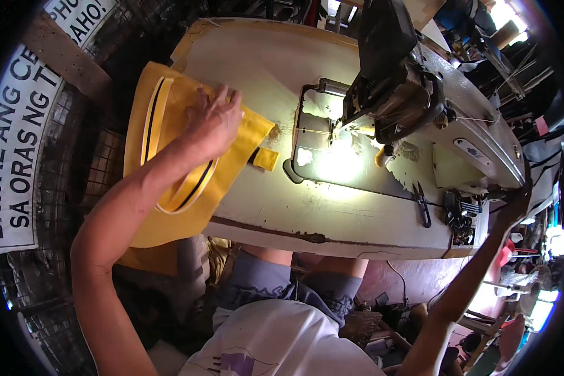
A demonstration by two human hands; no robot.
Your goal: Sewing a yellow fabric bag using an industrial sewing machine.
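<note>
My left hand (213, 125) lies on a yellow fabric piece (232, 182) at the left of the sewing table, its fingers spread and bent a little. A curved strip with a dark line and pale edges (155, 119) runs over the fabric and passes under my forearm. Beside the fabric's right edge is a small yellow tab (266, 159) with a dark end. My right hand (515, 205) reaches to the right end of the sewing machine (476, 150); its fingers are dark and partly hidden, so their grip is unclear.
A bright lamp glow falls on the machine bed (313, 141) around the needle area. Black-handled thread snips (423, 207) lie right of it, near a bobbin winder (460, 210). A wire mesh wall with a lettered sign (19, 150) stands left. Clutter fills the right side.
</note>
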